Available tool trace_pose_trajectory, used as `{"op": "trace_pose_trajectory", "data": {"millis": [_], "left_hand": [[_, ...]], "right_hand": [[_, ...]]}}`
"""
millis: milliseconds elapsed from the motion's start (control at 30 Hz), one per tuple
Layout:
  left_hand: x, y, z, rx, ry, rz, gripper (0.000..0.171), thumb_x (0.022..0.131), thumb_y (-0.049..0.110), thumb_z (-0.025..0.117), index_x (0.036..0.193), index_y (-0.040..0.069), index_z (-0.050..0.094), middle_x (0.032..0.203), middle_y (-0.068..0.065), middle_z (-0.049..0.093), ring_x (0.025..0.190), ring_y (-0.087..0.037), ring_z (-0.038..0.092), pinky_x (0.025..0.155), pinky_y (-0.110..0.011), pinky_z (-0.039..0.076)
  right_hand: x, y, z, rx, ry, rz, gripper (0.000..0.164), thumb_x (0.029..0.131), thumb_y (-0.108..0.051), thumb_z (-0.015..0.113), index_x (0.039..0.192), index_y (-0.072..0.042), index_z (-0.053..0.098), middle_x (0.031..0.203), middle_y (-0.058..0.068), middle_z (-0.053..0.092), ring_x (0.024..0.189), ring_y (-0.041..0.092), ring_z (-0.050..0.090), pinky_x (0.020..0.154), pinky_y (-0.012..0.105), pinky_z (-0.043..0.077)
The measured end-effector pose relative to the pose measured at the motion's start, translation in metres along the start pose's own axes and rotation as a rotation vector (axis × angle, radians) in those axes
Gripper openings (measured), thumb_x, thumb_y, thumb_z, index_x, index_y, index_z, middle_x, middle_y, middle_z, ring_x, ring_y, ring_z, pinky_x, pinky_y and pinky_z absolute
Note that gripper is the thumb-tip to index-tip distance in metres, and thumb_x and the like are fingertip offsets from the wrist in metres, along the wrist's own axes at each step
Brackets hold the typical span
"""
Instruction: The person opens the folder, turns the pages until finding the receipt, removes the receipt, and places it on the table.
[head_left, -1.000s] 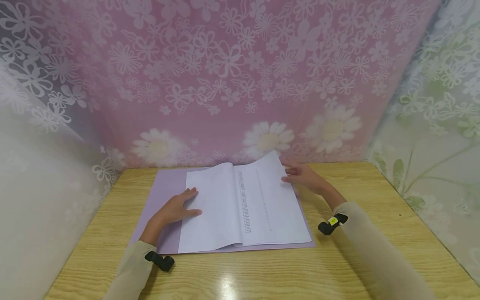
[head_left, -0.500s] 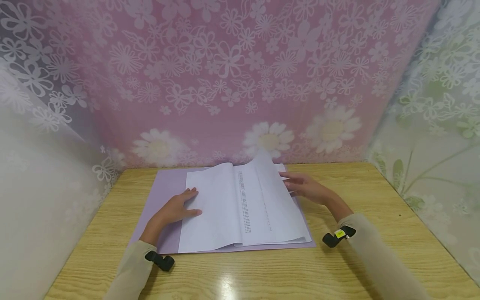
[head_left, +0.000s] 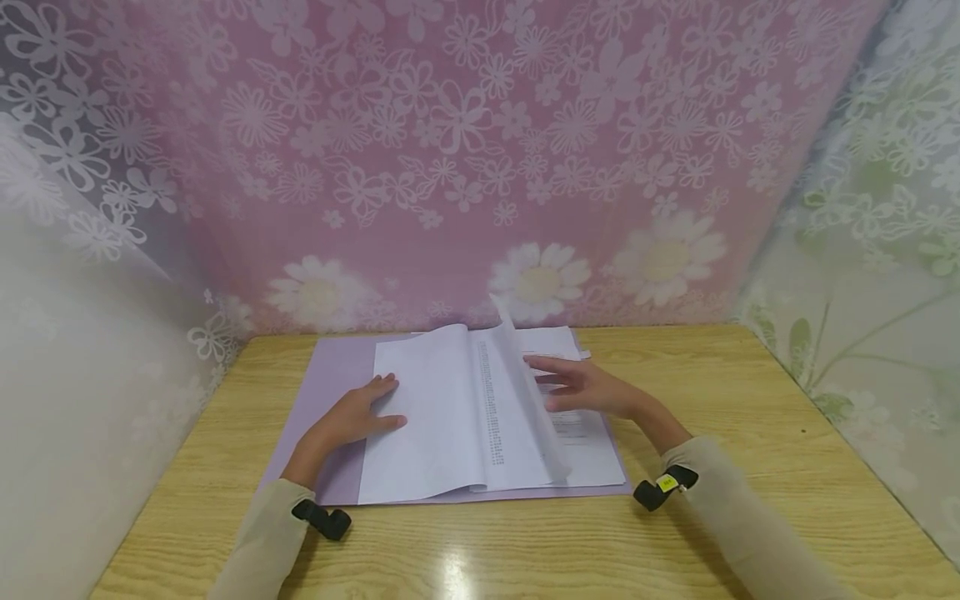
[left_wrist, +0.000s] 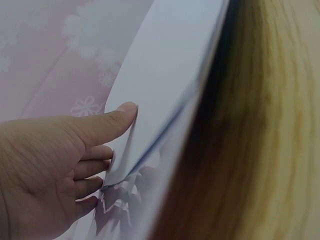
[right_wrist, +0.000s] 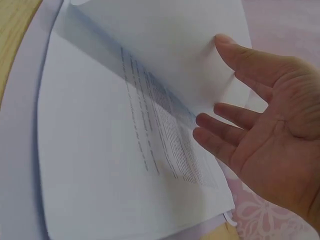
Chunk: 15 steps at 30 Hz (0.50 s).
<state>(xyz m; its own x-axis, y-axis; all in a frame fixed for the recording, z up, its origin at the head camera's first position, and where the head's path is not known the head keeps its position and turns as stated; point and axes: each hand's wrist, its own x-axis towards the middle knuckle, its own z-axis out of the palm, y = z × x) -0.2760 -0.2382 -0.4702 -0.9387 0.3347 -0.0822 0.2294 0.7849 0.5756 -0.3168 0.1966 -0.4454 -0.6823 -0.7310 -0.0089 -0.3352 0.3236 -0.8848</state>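
Note:
A purple folder [head_left: 339, 475] lies spread on the table, holding white sheets. My left hand [head_left: 352, 423] rests at the outer edge of the left-hand page [head_left: 423, 417], thumb and fingers spread apart. In the left wrist view the thumb [left_wrist: 127, 111] touches the paper. A half-turned sheet [head_left: 521, 417] stands up near the middle, its free edge leaning left. My right hand [head_left: 581, 387] is behind this sheet, fingers extended, with the fingertips against its back in the right wrist view. Beneath, a printed page [right_wrist: 100, 150] with lines of text is exposed.
The wooden table [head_left: 480, 550] extends around the folder on both sides and in front. Right behind it rises a pink floral backdrop [head_left: 420, 250]. Pale floral sheets close off the left and right sides. A small white tab [head_left: 586, 354] sticks out at the folder's right edge.
The lifted sheet has swung left from lying over the right side to standing near the middle, baring the printed page. My right hand has moved left behind it; my left hand stays put.

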Motion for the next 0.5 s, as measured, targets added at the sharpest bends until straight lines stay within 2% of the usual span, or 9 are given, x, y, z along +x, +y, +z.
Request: {"op": "trace_pose_trajectory", "data": {"millis": [167,300,500], "left_hand": [[0.001,0.000,0.000,-0.005,0.010,-0.001,0.078,0.095,0.040,0.071,0.154,-0.001,0.040,0.164,-0.022,0.031,0.154,-0.044,0.023,0.122,-0.061,0.026],[0.002,0.000,0.001,0.010,0.029,0.003,0.076,0.096,0.040,0.070,0.153,-0.001,0.042,0.163,-0.022,0.034,0.153,-0.044,0.025,0.122,-0.060,0.026],[0.001,0.006,0.001,-0.006,0.070,-0.004,0.070,0.098,0.036,0.068,0.152,-0.001,0.044,0.161,-0.024,0.037,0.151,-0.045,0.030,0.122,-0.059,0.028]], "right_hand": [[0.008,0.000,0.009,-0.098,0.003,0.008,0.081,0.093,-0.026,0.077,0.161,-0.027,0.033,0.169,0.003,0.029,0.151,0.036,0.038,0.118,0.054,0.037],[0.012,-0.001,0.016,-0.101,-0.010,-0.002,0.083,0.091,-0.026,0.078,0.161,-0.022,0.033,0.170,0.005,0.026,0.154,0.037,0.030,0.120,0.057,0.033],[0.015,-0.005,0.025,-0.101,-0.010,0.021,0.085,0.088,-0.027,0.082,0.159,-0.020,0.037,0.171,0.008,0.023,0.157,0.033,0.023,0.121,0.055,0.034]]}}
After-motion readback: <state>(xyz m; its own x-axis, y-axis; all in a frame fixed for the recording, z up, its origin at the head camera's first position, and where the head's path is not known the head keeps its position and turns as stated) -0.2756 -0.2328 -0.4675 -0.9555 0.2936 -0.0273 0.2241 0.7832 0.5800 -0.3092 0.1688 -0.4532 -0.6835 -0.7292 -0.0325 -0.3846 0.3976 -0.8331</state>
